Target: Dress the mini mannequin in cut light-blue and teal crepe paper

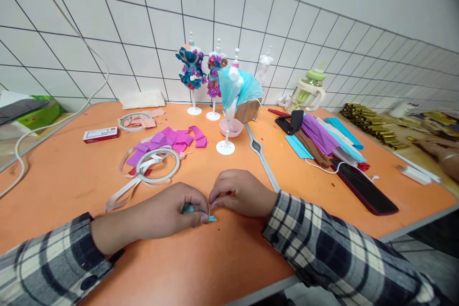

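My left hand (175, 211) is closed in a pinch around a small light-blue piece of crepe paper (212, 218), most of it hidden in the fingers. Right beside it, the fingertips of my right hand (241, 195) are pressed together at the edge of that piece. A thin pale strand seems to run between the fingers, too small to name. Behind my left hand lies a ring of white tape (175, 172) with a loose white ribbon-like end. Past the hands stands a white mini dress form (225, 147) draped with light-blue crepe paper (247, 87).
Several decorated dress forms (191, 74) stand along the tiled wall. Purple paper strips (174, 139) lie left of centre, near a small box (101, 135). To the right are folded crepe papers (319, 134), a phone (366, 189) and a bottle (309, 88). Another person's hand (439, 148) shows far right.
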The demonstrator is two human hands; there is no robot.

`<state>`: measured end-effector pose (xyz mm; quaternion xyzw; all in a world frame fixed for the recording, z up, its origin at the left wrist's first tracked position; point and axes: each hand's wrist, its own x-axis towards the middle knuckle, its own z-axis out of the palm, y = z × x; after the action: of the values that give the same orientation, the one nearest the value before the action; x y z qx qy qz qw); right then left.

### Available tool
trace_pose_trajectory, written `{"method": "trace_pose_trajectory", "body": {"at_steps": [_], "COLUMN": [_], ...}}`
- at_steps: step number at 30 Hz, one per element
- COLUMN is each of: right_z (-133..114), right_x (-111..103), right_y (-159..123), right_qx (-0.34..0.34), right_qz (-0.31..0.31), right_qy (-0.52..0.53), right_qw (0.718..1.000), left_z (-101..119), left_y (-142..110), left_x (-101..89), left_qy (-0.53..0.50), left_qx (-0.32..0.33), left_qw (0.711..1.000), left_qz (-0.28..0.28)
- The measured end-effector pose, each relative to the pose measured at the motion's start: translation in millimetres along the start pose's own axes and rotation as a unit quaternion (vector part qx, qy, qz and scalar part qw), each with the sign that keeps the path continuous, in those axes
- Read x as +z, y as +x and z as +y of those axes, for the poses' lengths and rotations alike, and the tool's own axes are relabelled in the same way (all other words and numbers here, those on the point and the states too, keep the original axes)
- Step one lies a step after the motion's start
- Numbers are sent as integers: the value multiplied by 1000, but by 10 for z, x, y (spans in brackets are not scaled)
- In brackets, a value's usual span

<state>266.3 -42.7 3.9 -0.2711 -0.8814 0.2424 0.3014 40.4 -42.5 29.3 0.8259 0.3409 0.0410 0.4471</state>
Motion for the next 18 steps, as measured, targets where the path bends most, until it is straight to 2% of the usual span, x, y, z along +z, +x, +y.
{"method": "trace_pose_trajectory", "body": {"at_steps": [3,6,8,14,18], "right_z": [-11,-78,-140,-254,-287], "right_x": [4,24,40,95,130], "right_y": [-5,-17,-28,-27,-25], "right_qx": [-13,-10,3,66,103], "right_qz": [-7,-9,-7,14,40], "right_qy": [-104,-204,-258,-299,-289], "right_qw": [994,979,966,952,951], "left_z": [28,48,50,42,69], "left_y": [-4,-4,3,31,33], "left_x": [46,100,126,124,80], "left_qy": [120,246,294,343,302], "left_qx": [10,8,-4,-30,-47], "left_qw": [992,965,949,922,926], "left_qz": [38,90,112,179,223]}}
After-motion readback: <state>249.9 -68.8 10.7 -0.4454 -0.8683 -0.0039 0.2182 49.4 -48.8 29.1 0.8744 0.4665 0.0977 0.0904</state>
